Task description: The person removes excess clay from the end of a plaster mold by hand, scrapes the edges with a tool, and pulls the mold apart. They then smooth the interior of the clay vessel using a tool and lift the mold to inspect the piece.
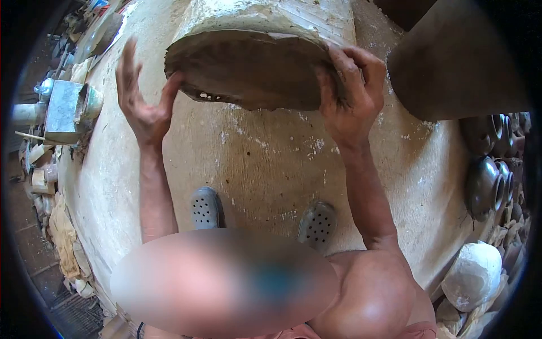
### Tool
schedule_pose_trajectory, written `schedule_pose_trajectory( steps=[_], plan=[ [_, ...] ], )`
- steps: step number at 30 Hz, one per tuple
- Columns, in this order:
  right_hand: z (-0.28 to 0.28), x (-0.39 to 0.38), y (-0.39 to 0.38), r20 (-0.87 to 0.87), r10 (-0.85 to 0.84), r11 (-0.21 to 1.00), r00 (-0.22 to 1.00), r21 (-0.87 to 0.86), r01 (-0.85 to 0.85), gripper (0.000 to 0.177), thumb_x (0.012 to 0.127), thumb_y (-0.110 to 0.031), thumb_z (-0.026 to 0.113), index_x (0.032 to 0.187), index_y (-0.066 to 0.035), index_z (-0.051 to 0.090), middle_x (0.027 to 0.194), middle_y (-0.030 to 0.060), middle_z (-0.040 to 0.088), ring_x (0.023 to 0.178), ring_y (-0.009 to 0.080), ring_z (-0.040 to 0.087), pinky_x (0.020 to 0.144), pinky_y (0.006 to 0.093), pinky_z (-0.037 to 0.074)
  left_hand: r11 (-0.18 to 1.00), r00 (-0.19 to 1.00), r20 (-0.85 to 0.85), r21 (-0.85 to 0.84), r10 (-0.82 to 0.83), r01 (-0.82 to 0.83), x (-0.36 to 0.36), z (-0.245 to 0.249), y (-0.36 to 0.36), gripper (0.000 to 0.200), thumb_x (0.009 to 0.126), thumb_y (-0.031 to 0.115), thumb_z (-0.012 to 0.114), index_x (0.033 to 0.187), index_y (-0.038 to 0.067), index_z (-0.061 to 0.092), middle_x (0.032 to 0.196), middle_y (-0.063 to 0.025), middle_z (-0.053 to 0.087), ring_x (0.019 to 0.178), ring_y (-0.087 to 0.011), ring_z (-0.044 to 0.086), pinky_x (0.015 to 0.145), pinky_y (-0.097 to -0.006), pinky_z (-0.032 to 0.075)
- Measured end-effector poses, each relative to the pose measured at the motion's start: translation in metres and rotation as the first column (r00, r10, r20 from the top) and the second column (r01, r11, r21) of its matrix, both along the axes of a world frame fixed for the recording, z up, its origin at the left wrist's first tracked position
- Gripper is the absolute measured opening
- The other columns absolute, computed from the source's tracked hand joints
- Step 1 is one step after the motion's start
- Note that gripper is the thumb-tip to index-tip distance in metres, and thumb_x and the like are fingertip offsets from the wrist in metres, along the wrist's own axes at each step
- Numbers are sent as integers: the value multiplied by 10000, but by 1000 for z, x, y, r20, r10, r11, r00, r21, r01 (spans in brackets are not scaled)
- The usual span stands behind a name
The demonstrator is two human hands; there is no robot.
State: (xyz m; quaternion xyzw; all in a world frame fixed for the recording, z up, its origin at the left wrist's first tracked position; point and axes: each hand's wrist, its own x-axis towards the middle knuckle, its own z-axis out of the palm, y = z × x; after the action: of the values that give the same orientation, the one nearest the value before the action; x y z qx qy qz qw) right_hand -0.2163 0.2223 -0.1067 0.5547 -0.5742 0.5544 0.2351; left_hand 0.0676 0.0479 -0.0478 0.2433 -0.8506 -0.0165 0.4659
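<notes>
A wide, dark brown slab (254, 70) that looks like wet clay stands at the front face of a whitish block (271, 17). Its lower edge is ragged, with small holes at the lower left. My left hand (144, 107) is at the slab's left end, fingers stretched up and apart, the thumb tip at its edge. At the right end, my right hand (355, 93) grips the slab, thumb on its dark face and fingers bent over the upper corner. What lies behind the slab is hidden.
Grey clogs (206, 209) stand on the dusty floor (259, 169) below. Dark rounded pots (484, 186) and a whitish lump (473, 274) line the right side. A large brown surface (457, 68) juts in at upper right. A grey box (63, 110) and clutter stand left.
</notes>
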Motion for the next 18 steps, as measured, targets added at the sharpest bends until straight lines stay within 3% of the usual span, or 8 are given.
schedule_pose_trajectory(
  steps=[2,4,5,7,8,10,18],
  plan=[
    [-2,3,-4,12,-12,999,1000,-46,12,428,783,-4,792,1195,-117,766,1077,80,671,994,280,603,862,403,504,975,976,93,-89,-198,206,-39,38,9,688,742,184,919,1383,110,680,1429,-125,626,1312,-306,590,1111,-432,477],
    [-4,5,-1,-3,4,998,1000,-58,-4,366,774,31,780,1111,-112,791,1023,67,667,956,272,612,827,391,502,969,955,253,-149,-156,198,-61,48,23,513,761,113,897,1256,141,766,1342,-100,674,1224,-284,632,1033,-406,521],
    [-6,5,-2,-9,-6,998,1000,-61,6,366,774,31,780,1111,-112,791,1023,67,667,956,272,612,827,391,502,966,955,248,-154,-165,207,-63,47,21,513,761,113,897,1256,141,766,1342,-100,674,1224,-284,632,1033,-406,521],
    [-11,4,0,-94,11,997,996,-74,-18,339,756,30,797,1062,-115,801,1021,58,661,959,267,612,824,389,499,959,966,162,-168,-201,228,-65,36,19,417,747,61,852,1133,214,821,1111,-49,701,1038,-258,659,910,-389,576],
    [-14,4,1,-102,3,997,995,-70,-11,339,756,30,797,1062,-115,801,1021,58,661,959,267,612,824,389,499,958,966,154,-166,-209,234,-63,30,18,417,747,61,852,1133,214,821,1111,-49,701,1038,-258,659,910,-389,576],
    [-15,1,0,-165,-11,996,986,-89,-4,297,751,-1,835,1017,-130,804,1030,50,663,977,272,616,834,396,501,891,950,125,-331,-286,311,-60,19,14,390,717,43,823,1079,190,834,1035,-25,685,988,-238,657,833,-370,583],
    [-26,-2,9,-245,-53,998,968,-52,42,275,727,-95,903,960,-196,797,1076,37,666,1061,298,612,873,443,501,831,951,148,-462,-272,310,-48,-9,15,269,703,101,821,964,166,820,1051,-23,669,1025,-243,634,950,-474,532]
  ],
)
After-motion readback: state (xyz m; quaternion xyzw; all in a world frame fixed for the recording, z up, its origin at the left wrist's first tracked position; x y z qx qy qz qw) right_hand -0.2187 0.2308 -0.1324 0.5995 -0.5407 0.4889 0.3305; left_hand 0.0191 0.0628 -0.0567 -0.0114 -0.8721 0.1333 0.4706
